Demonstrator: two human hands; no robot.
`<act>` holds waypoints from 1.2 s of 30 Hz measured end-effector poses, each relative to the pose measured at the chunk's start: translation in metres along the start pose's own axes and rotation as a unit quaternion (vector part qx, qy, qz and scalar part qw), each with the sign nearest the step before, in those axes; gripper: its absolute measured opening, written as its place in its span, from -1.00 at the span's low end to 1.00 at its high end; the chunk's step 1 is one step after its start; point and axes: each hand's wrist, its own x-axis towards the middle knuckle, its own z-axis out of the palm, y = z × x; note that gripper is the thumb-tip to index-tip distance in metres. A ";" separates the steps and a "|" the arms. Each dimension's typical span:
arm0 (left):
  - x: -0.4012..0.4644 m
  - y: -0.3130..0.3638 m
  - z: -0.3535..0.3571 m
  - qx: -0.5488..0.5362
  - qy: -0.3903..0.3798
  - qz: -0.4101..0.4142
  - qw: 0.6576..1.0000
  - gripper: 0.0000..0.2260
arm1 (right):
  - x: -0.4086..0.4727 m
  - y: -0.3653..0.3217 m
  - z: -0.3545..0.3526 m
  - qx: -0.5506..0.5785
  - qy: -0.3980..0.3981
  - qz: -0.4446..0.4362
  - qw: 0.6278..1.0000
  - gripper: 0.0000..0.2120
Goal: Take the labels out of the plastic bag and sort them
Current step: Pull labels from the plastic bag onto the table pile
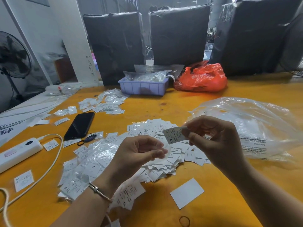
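The left hand (pixel 144 149) pinches a small clear sleeve (pixel 164 149) above the label heap (pixel 164 145); right of it, the right hand (pixel 211 136) grips an XS label (pixel 173 134), long axis pointing leftward.

Garment-trade packing workshop or warehouse corner. Yellow worktable (pixel 229 95) strewn with heaps of size labels (pixel 157 141) marked XS, S, XL, many in small clear sleeves. Large clear bag (pixel 255 128) printed with suffocation warning lies at right. Lilac bin (pixel 142 87) holds more bagged stock; red bag (pixel 201 79) beside it. Behind table, big bales (pixel 178 33) wrapped in black film. Standing fan (pixel 13 59) at left, bare white walls, power strip (pixel 18 153) on table.
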 end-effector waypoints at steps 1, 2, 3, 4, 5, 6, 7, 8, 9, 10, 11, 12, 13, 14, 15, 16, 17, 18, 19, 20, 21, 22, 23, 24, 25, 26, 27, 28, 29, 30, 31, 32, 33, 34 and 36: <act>0.000 0.000 0.000 0.000 -0.001 0.000 1.000 -0.75 | 0.000 0.000 0.000 -0.006 0.000 -0.001 1.000 -0.85; 0.000 0.000 0.001 0.000 -0.002 0.000 1.000 -0.75 | 0.000 0.000 0.001 -0.011 -0.001 -0.002 1.000 -0.85; 0.000 0.000 0.001 0.001 -0.002 0.000 1.000 -0.74 | 0.000 0.001 0.001 -0.016 -0.002 -0.001 1.000 -0.85; 0.000 0.000 0.001 0.003 -0.002 0.001 1.000 -0.74 | 0.000 0.001 0.001 -0.019 -0.003 0.001 1.000 -0.84; 0.000 0.000 0.001 0.004 -0.003 0.002 1.000 -0.73 | 0.001 0.002 0.001 -0.021 -0.004 0.002 1.000 -0.84; 0.000 0.000 0.001 0.004 -0.003 0.002 1.000 -0.73 | 0.000 0.002 0.001 -0.022 -0.007 0.001 1.000 -0.84; 0.000 0.000 0.001 0.005 -0.003 0.003 1.000 -0.73 | 0.000 0.002 0.001 -0.022 -0.011 0.001 1.000 -0.84; 0.000 0.000 0.001 0.005 -0.003 0.003 1.000 -0.73 | 0.001 0.003 0.001 -0.024 -0.017 0.000 1.000 -0.83; 0.000 0.000 0.000 0.004 -0.003 0.004 1.000 -0.73 | 0.001 0.003 0.001 -0.027 -0.024 0.000 0.999 -0.82; 0.000 0.000 0.000 0.002 -0.004 0.004 1.000 -0.73 | 0.001 0.004 0.001 -0.030 -0.032 0.000 0.999 -0.82; 0.000 0.000 0.000 0.001 -0.005 0.004 1.000 -0.74 | 0.001 0.005 0.000 -0.032 -0.040 0.001 0.999 -0.81; 0.000 0.000 0.000 0.000 -0.007 0.005 1.000 -0.75 | 0.002 0.006 0.000 -0.033 -0.047 0.002 0.998 -0.82; -0.001 0.000 0.000 0.002 -0.009 0.007 1.000 -0.75 | 0.002 0.007 -0.001 -0.034 -0.055 0.001 0.998 -0.82; -0.001 0.001 0.000 0.004 -0.012 0.009 1.000 -0.76 | 0.003 0.008 -0.002 -0.035 -0.063 -0.001 0.997 -0.83; -0.001 0.001 0.000 0.007 -0.016 0.010 1.000 -0.78 | 0.003 0.008 -0.003 -0.036 -0.071 -0.003 0.997 -0.84; -0.001 0.001 0.000 0.011 -0.020 0.011 1.000 -0.80 | 0.004 0.009 -0.005 -0.036 -0.079 -0.006 0.996 -0.87; -0.001 0.002 0.000 0.013 -0.024 0.012 1.000 -0.81 | 0.005 0.010 -0.006 -0.036 -0.088 -0.006 0.995 -0.88; -0.001 0.002 0.001 0.014 -0.027 0.013 0.999 -0.81 | 0.005 0.011 -0.007 -0.036 -0.097 -0.003 0.995 -0.88; -0.001 0.002 0.001 0.012 -0.029 0.012 0.999 -0.81 | 0.005 0.012 -0.008 -0.037 -0.107 0.003 0.994 -0.87; -0.001 0.001 0.001 0.009 -0.031 0.010 0.999 -0.80 | 0.005 0.013 -0.008 -0.039 -0.117 0.011 0.992 -0.86; -0.001 0.001 0.001 0.008 -0.033 0.008 0.999 -0.80 | 0.005 0.014 -0.007 -0.039 -0.127 0.021 0.991 -0.86; -0.001 0.001 0.002 0.009 -0.036 0.006 0.999 -0.79 | 0.004 0.014 -0.005 -0.037 -0.136 0.029 0.990 -0.88; -0.001 0.000 0.002 0.012 -0.039 0.005 0.999 -0.79 | 0.003 0.014 -0.003 -0.033 -0.144 0.036 0.988 -0.90; -0.001 0.000 0.002 0.017 -0.043 0.004 0.999 -0.79 | 0.003 0.014 -0.001 -0.028 -0.150 0.041 0.987 -0.91; -0.001 0.000 0.002 0.020 -0.047 0.003 0.999 -0.79 | 0.003 0.014 0.000 -0.021 -0.153 0.045 0.987 -0.92; -0.001 0.000 0.003 0.022 -0.050 0.003 0.999 -0.79 | 0.003 0.013 0.000 -0.013 -0.154 0.048 0.987 -0.93; -0.001 0.000 0.003 0.024 -0.051 0.003 0.998 -0.80 | 0.004 0.012 -0.001 -0.001 -0.152 0.052 0.987 -0.93; -0.001 0.000 0.003 0.026 -0.053 0.004 0.998 -0.82 | 0.005 0.011 -0.003 0.014 -0.148 0.059 0.987 -0.92; -0.001 0.000 0.003 0.028 -0.053 0.005 0.998 -0.85 | 0.006 0.011 -0.005 0.033 -0.144 0.069 0.987 -0.91; 0.000 -0.001 0.003 0.030 -0.052 0.005 0.998 -0.87 | 0.007 0.011 -0.006 0.052 -0.142 0.080 0.985 -0.91; 0.000 -0.001 0.002 0.031 -0.050 0.005 0.998 -0.88 | 0.007 0.012 -0.008 0.066 -0.144 0.088 0.983 -0.91; 0.000 -0.001 0.002 0.031 -0.047 0.005 0.998 -0.88 | 0.008 0.012 -0.008 0.073 -0.147 0.094 0.982 -0.91; 0.000 -0.001 0.002 0.029 -0.044 0.004 0.999 -0.87 | 0.008 0.013 -0.009 0.075 -0.150 0.099 0.981 -0.90; 0.000 0.000 0.002 0.026 -0.040 0.004 0.999 -0.86 | 0.008 0.015 -0.009 0.075 -0.151 0.103 0.980 -0.90; -0.001 0.002 0.002 0.015 -0.035 0.005 0.999 -0.83 | 0.008 0.017 -0.009 0.081 -0.145 0.111 0.980 -0.91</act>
